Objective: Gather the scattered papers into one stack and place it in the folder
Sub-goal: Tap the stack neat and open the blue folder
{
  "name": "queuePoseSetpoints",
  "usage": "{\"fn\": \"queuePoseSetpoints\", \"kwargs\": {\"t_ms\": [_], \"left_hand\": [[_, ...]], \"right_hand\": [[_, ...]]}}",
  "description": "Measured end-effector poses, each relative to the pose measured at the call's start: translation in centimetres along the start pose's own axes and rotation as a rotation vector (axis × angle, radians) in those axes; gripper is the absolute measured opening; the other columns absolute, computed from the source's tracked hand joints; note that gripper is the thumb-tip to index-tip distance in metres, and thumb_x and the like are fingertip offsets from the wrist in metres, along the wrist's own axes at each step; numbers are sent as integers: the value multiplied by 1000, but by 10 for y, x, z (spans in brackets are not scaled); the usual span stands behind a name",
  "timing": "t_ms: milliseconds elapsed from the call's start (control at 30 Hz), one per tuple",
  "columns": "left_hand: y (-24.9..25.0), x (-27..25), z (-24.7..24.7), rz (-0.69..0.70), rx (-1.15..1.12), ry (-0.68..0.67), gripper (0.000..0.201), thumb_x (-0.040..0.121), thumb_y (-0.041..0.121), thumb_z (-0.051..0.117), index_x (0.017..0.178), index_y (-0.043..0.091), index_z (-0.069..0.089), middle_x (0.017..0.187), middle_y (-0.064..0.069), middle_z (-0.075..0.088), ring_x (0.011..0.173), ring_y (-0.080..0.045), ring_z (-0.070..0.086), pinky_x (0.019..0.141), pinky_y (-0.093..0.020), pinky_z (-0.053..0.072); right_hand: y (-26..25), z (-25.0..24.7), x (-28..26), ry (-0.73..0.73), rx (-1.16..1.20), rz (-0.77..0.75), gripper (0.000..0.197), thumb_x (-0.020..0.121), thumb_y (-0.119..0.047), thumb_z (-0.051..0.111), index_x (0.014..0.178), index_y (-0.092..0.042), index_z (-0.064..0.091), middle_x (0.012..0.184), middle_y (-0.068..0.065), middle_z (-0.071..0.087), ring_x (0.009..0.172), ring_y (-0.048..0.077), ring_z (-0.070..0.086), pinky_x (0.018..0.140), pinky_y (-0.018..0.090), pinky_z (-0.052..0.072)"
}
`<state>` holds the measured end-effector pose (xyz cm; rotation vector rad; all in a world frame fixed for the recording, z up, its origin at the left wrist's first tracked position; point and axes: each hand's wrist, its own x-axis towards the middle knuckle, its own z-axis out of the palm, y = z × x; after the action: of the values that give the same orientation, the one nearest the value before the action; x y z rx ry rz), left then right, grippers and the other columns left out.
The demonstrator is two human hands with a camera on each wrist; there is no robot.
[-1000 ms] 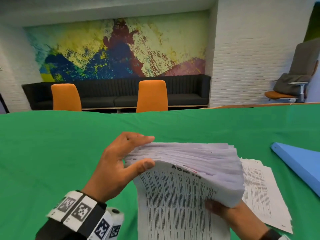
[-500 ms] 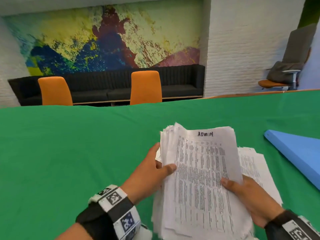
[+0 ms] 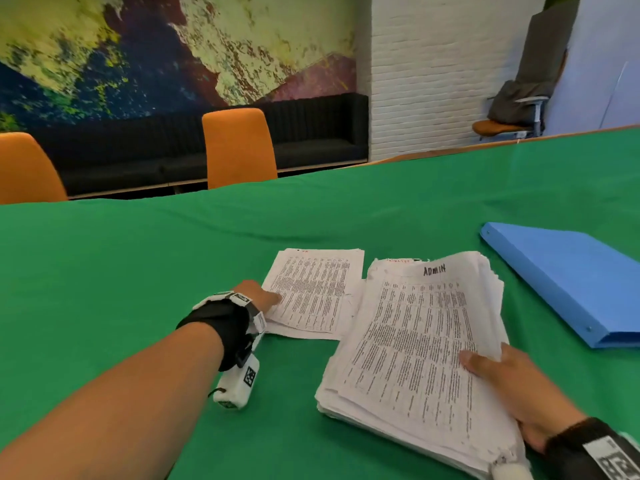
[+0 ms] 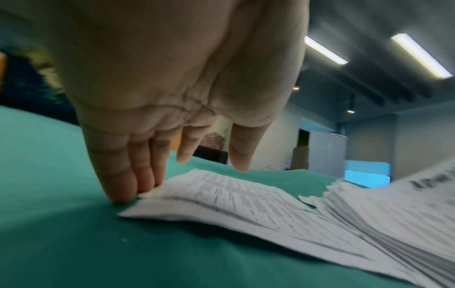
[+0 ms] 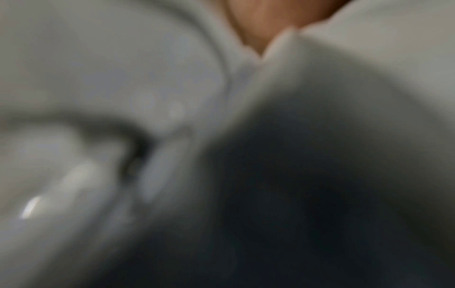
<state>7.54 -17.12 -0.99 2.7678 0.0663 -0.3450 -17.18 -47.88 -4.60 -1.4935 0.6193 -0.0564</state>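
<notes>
A thick stack of printed papers (image 3: 408, 344), its top sheet marked ADMIN, lies on the green cloth. My right hand (image 3: 498, 375) grips its near right edge, thumb on top. Left of it lies a small pile of papers (image 3: 313, 292). My left hand (image 3: 265, 299) reaches to this pile's left edge. In the left wrist view the fingers (image 4: 123, 187) are straight, their tips touching the cloth at the small pile's (image 4: 221, 196) edge, with the thick stack (image 4: 384, 216) to the right. The blue folder (image 3: 564, 282) lies shut at the right. The right wrist view is a blur of paper.
The green-covered table (image 3: 138, 271) stretches wide to the left and far side. Orange chairs (image 3: 239, 147) stand at its far edge before a black bench. The folder (image 4: 366, 173) shows small and far in the left wrist view.
My left hand has let go of the thick stack and moved left to the small pile. The stack has come down flat onto the cloth, held by the right hand alone.
</notes>
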Motion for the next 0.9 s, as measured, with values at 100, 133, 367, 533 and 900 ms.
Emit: {"fn": "queuePoseSetpoints", "kwargs": {"t_ms": [100,133,367,533,900], "left_hand": [[9,23,10,-64,-249,23,50,91,36,70,119,-4,63,112,-16,69,97,-31,67,79,-35,56],[10,27,11,-76,-310,18,51,89,36,73,119,-4,64,118,-17,69,103,-33,68,89,-38,56],[17,35,14,-96,-537,-11,55,86,41,75,119,-2,66,112,-15,72,101,-34,70,87,-35,56],[17,24,2,-76,-394,91,51,90,28,75,125,-5,57,124,-19,65,108,-37,65,86,-38,54],[-136,-106,-30,-70,-430,-54,38,82,10,80,103,18,49,96,-13,74,78,-32,76,77,-48,62]], "right_hand": [[1,0,1,-1,2,2,18,97,-13,62,112,-4,63,96,18,79,86,40,76,88,60,58],[1,0,2,0,0,3,18,97,-14,63,112,-5,64,96,17,79,87,40,76,89,60,57],[-1,1,-2,10,22,6,17,97,-13,63,111,-5,64,96,17,79,88,40,76,92,60,56],[0,3,-3,20,23,-20,18,97,-13,63,112,-6,64,97,16,79,89,38,76,91,60,56],[-11,2,-20,-9,30,-2,24,96,-11,62,119,-4,60,100,22,77,83,42,76,91,65,54]]}}
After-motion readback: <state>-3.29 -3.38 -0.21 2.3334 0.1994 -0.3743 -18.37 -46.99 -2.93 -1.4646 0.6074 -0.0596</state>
